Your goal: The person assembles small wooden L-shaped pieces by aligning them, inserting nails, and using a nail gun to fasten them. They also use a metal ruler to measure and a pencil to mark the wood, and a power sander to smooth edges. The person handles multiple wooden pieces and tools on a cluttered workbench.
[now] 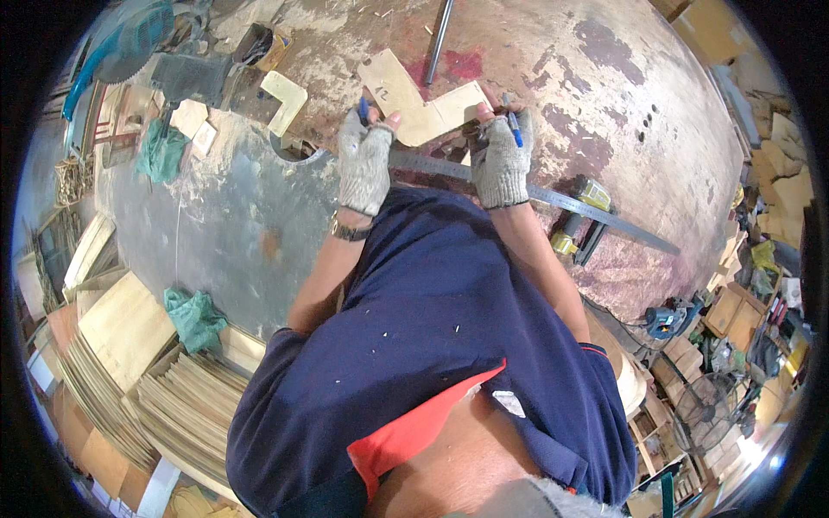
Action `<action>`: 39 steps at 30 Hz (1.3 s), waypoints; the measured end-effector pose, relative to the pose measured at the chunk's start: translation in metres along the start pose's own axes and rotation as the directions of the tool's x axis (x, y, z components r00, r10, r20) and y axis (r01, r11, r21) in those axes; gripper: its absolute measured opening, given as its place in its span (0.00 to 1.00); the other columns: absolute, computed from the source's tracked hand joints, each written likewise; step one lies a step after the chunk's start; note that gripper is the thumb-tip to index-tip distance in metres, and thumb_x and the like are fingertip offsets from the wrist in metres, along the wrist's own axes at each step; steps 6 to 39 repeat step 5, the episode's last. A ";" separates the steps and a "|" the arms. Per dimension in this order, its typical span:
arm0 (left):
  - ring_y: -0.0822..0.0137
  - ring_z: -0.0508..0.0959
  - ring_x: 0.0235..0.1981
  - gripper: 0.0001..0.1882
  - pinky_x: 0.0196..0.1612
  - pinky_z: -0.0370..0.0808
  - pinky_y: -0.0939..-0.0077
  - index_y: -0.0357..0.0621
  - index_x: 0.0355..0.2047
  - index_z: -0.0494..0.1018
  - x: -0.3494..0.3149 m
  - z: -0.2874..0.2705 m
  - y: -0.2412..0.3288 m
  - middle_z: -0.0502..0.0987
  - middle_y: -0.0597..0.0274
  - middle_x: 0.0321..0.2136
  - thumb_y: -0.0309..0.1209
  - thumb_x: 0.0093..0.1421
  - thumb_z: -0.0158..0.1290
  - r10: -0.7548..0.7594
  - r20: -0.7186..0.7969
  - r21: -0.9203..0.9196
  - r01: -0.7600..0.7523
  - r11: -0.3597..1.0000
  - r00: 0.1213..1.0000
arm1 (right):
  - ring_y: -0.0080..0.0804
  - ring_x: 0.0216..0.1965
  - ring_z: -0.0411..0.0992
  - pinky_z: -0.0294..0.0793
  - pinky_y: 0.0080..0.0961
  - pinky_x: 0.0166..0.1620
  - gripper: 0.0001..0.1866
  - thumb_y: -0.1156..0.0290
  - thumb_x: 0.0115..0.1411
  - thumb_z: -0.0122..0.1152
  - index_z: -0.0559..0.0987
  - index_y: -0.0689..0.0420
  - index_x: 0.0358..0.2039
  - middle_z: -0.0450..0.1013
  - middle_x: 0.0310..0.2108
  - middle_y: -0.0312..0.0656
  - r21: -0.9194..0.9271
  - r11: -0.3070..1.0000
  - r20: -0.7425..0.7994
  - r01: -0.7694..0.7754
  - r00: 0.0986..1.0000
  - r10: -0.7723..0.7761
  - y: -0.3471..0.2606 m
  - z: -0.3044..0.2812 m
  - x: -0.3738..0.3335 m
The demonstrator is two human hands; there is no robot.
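Note:
A pale, V-shaped piece of thin board [416, 119] with a handwritten mark is held up in front of me by both hands. My left hand [363, 168], in a grey fingerless glove, pinches its left arm with the thumb on top; a small blue pen cap [363, 108] pokes up by those fingers. Gripping the right arm of the board is my right hand [503, 164], gloved alike, with a blue pen [515, 131] tucked between its fingers. Just below the board, a long steel ruler [630, 230] lies on the worn table [682, 129], partly hidden by my right hand.
A smaller L-shaped piece [287, 104] lies left of my left hand. A metal rod [441, 39] stretches beyond the board. Right of me are a yellow and black tool [594, 192] and a power tool [665, 321]. Stacked boards [186, 401] and a toothed blade [125, 65] are at left.

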State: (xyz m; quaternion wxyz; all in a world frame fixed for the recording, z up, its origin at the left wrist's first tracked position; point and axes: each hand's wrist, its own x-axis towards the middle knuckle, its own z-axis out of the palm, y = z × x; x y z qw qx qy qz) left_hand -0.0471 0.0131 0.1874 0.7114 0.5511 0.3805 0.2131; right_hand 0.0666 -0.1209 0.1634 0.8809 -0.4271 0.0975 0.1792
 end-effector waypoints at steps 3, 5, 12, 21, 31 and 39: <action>0.75 0.67 0.35 0.13 0.42 0.67 0.78 0.41 0.39 0.72 0.012 -0.008 0.000 0.69 0.71 0.32 0.32 0.60 0.62 0.150 -0.042 0.097 -0.146 0.985 0.988 | 0.38 0.33 0.82 0.86 0.29 0.34 0.11 0.62 0.73 0.55 0.71 0.57 0.43 0.77 0.48 0.57 -0.167 0.985 0.090 -0.046 0.994 0.062 -0.020 -0.028 0.004; 0.72 0.70 0.41 0.19 0.49 0.70 0.75 0.36 0.44 0.71 0.019 -0.022 0.003 0.75 0.62 0.40 0.32 0.58 0.64 0.080 -0.043 0.249 -0.067 0.966 0.996 | 0.43 0.38 0.84 0.87 0.29 0.32 0.17 0.56 0.73 0.53 0.73 0.56 0.53 0.77 0.48 0.58 -0.412 0.909 -0.016 -0.063 0.998 0.062 -0.023 -0.039 0.012; 0.72 0.70 0.41 0.19 0.49 0.70 0.75 0.36 0.44 0.71 0.019 -0.022 0.003 0.75 0.62 0.40 0.32 0.58 0.64 0.080 -0.043 0.249 -0.067 0.966 0.996 | 0.43 0.38 0.84 0.87 0.29 0.32 0.17 0.56 0.73 0.53 0.73 0.56 0.53 0.77 0.48 0.58 -0.412 0.909 -0.016 -0.063 0.998 0.062 -0.023 -0.039 0.012; 0.72 0.70 0.41 0.19 0.49 0.70 0.75 0.36 0.44 0.71 0.019 -0.022 0.003 0.75 0.62 0.40 0.32 0.58 0.64 0.080 -0.043 0.249 -0.067 0.966 0.996 | 0.43 0.38 0.84 0.87 0.29 0.32 0.17 0.56 0.73 0.53 0.73 0.56 0.53 0.77 0.48 0.58 -0.412 0.909 -0.016 -0.063 0.998 0.062 -0.023 -0.039 0.012; 0.72 0.70 0.41 0.19 0.49 0.70 0.75 0.36 0.44 0.71 0.019 -0.022 0.003 0.75 0.62 0.40 0.32 0.58 0.64 0.080 -0.043 0.249 -0.067 0.966 0.996 | 0.43 0.38 0.84 0.87 0.29 0.32 0.17 0.56 0.73 0.53 0.73 0.56 0.53 0.77 0.48 0.58 -0.412 0.909 -0.016 -0.063 0.998 0.062 -0.023 -0.039 0.012; 0.72 0.70 0.41 0.19 0.49 0.70 0.75 0.36 0.44 0.71 0.019 -0.022 0.003 0.75 0.62 0.40 0.32 0.58 0.64 0.080 -0.043 0.249 -0.067 0.966 0.996 | 0.43 0.38 0.84 0.87 0.29 0.32 0.17 0.56 0.73 0.53 0.73 0.56 0.53 0.77 0.48 0.58 -0.412 0.909 -0.016 -0.063 0.998 0.062 -0.023 -0.039 0.012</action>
